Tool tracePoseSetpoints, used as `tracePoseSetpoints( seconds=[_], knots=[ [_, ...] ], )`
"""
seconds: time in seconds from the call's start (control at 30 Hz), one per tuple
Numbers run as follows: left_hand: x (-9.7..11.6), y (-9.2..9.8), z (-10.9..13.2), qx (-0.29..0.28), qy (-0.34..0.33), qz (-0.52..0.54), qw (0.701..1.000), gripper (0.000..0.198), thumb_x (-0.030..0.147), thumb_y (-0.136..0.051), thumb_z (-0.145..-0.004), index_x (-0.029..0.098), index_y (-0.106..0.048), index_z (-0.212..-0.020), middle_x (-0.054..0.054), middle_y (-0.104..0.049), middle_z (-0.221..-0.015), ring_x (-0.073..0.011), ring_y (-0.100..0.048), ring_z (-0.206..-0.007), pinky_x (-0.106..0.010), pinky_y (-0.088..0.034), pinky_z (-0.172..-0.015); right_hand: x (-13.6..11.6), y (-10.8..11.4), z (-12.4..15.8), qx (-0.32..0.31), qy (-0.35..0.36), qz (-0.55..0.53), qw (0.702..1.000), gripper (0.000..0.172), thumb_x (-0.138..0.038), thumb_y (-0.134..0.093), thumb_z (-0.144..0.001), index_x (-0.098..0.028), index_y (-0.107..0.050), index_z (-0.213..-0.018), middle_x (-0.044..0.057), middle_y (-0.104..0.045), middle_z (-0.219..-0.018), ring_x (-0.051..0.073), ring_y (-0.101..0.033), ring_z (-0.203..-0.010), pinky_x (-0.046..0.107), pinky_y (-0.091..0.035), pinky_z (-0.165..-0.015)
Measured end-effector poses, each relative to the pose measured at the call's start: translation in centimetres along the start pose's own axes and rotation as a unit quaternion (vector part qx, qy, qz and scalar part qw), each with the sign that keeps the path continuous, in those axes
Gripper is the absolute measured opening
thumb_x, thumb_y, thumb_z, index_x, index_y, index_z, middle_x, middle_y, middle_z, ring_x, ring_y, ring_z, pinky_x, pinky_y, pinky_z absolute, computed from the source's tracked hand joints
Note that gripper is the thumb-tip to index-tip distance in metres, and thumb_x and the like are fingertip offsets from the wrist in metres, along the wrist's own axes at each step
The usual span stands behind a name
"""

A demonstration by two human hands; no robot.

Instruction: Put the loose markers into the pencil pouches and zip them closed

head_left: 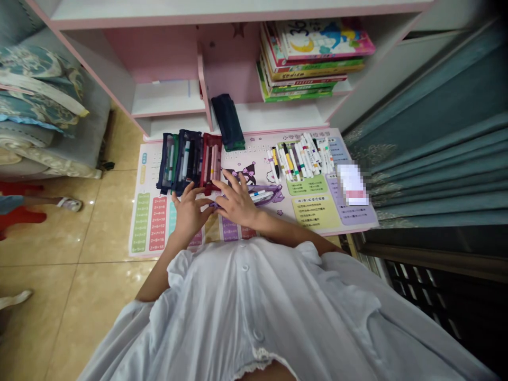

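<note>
A purple mesh pencil case (273, 191) lies crosswise near the front of the desk, with several white markers (261, 196) in it. My left hand (189, 210) pinches its left end between thumb and forefinger. My right hand (237, 202) pinches close beside the left one, its other fingers spread over the case and hiding part of it. Just beyond my hands lie a red pencil case (207, 180), a dark blue pencil case (181, 177) and a dark case with green trim (163, 177), each with pens inside.
A pile of loose markers (304, 157) lies at the right of the printed desk mat (313, 211). Dark folded cases (228, 121) lean by the shelf. Books (305, 79) are stacked on the shelf. A blurred white and pink item (353, 185) lies near the right edge, beside a curtain (428, 143).
</note>
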State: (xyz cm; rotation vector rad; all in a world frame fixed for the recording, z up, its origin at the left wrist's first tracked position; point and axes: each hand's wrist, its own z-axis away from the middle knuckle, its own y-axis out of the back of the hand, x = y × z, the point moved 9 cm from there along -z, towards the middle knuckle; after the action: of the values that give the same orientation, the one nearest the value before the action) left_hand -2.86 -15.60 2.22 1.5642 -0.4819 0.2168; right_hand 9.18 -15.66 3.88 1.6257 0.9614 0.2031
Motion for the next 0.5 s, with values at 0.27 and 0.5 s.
tracePoseSetpoints(
  seconds=[0.27, 0.5],
  knots=[
    [-0.1, 0.2, -0.2, -0.016, 0.001, 0.002, 1.000, 0.009, 0.028, -0.073, -0.086, 0.030, -0.080, -0.092, -0.009, -0.068, -0.133, -0.0388, -0.042, -0.145, -0.077, -0.012, -0.117, 0.5, 0.7, 0.5, 0.003, -0.040, -0.029, 0.999, 0.021, -0.029, -0.060, -0.096, -0.021, -0.077, -0.086, 0.012, -0.058, -0.148, 0.037, -0.029, -0.154, 0.070, -0.015, -0.123],
    [-0.1, 0.1, 0.0, -0.018, 0.004, 0.010, 1.000, 0.006, 0.030, -0.075, -0.085, 0.029, -0.080, -0.089, -0.008, -0.068, -0.133, -0.0379, -0.041, -0.146, -0.074, -0.010, -0.119, 1.8, 0.6, 0.5, -0.001, -0.105, -0.062, 0.993, 0.019, -0.027, -0.064, -0.092, -0.020, -0.076, -0.080, 0.012, -0.060, -0.143, 0.041, -0.032, -0.150, 0.069, -0.027, -0.117]
  ],
)
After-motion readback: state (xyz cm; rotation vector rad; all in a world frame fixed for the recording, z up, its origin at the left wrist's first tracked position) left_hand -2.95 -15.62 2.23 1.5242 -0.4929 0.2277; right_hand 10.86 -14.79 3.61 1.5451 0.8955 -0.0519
